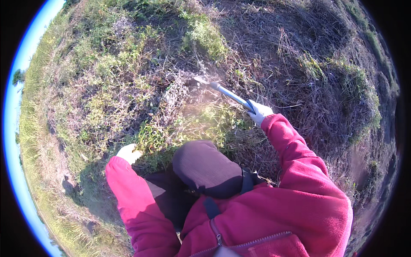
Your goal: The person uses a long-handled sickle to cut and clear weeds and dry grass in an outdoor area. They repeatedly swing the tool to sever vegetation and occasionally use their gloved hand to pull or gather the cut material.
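My right hand [259, 112], in a white glove, is shut around the bluish handle of a long-handled tool [231, 95]. Its thin metal blade [201, 80] points up and left, down at dry stems and roots; whether it is a sickle or a small hoe I cannot tell. White-gloved too, my left hand [129, 153] is at the lower left, its fingers closed at the edge of a clump of green leafy weeds [150, 137]. The fingertips are partly hidden by the leaves.
Low green weeds [110, 64] spread over the left side. Dry cut-looking stalks [266, 38] cover the ground at the upper right. A leafy heap [353, 86] lies at the right. My knee in dark ribbed cloth [208, 163] is close below the tool.
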A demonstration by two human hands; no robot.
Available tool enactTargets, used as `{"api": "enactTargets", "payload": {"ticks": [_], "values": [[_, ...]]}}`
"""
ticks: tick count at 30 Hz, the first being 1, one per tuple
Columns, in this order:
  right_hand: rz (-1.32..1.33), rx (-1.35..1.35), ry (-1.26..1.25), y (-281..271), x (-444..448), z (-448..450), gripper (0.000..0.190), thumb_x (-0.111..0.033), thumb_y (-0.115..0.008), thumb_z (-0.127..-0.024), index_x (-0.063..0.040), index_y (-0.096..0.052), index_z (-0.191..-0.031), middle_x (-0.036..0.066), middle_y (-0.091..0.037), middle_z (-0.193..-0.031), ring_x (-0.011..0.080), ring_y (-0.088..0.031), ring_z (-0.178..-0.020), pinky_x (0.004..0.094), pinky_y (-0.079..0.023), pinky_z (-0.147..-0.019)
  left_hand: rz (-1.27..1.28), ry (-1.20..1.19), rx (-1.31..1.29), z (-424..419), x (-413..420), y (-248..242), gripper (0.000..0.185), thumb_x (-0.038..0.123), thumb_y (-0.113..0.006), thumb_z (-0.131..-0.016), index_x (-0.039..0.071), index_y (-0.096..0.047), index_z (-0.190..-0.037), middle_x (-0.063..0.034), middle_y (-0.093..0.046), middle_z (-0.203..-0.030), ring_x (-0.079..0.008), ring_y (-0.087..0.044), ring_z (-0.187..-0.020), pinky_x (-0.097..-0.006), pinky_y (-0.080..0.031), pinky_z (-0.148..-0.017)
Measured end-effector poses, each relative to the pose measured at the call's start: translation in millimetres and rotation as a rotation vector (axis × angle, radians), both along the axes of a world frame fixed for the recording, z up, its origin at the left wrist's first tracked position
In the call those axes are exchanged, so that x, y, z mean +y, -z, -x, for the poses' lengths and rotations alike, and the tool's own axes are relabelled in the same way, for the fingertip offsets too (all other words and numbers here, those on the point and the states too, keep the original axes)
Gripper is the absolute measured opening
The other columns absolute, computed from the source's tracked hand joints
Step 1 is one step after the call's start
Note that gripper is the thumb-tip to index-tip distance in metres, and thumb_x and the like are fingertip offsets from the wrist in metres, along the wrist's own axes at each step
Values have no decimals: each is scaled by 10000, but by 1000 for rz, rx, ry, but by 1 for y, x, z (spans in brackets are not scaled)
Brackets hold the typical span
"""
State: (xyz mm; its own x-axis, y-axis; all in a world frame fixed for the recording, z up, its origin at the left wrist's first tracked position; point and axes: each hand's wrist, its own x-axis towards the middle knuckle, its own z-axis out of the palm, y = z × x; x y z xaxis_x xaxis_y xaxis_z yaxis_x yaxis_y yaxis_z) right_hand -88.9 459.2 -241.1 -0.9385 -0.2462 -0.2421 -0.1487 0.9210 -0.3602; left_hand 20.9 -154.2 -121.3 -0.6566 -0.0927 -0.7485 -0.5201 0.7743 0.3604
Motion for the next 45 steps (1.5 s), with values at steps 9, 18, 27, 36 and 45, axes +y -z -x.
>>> {"api": "enactTargets", "payload": {"ticks": [9,18,27,36,45], "values": [[164,-232,190,-29,65,-165,619,-351,-681,-910,-140,-467,-1451,203,-680,-1190,391,-661,-1087,440,-528,-927,106,63,-40,-12,21,-16,264,262,-705,-921,106,-674,-1132,9,-605,-729,-102,-508,-556,-294,-424,-517],[153,33,71,-41,24,-77,580,-363,-661,-919,-133,-481,-1420,193,-696,-1109,378,-681,-1007,441,-538,-881,63,80,1,-22,15,-15,230,271,-687,-936,107,-670,-1096,14,-606,-723,-99,-508,-550,-294,-418,-502],[131,66,-45,-25,-84,62,511,-382,-637,-920,-174,-512,-1369,184,-702,-1001,388,-681,-924,498,-532,-808,32,15,-24,-17,12,-7,227,267,-675,-940,107,-678,-1100,14,-605,-705,-108,-520,-552,-298,-422,-506],[-110,18,254,-18,119,-41,581,-333,-674,-899,-154,-501,-1424,163,-695,-1146,356,-675,-1056,449,-539,-906,48,149,99,14,29,-3,301,276,-721,-885,76,-695,-1108,-64,-667,-763,-159,-594,-610,-345,-464,-558],[-128,-160,215,-30,191,-202,610,-394,-688,-888,-123,-534,-1413,165,-669,-1241,357,-655,-1124,446,-514,-973,194,338,153,30,57,2,453,306,-725,-891,65,-638,-1264,-95,-716,-935,-194,-634,-758,-362,-508,-689]]}}
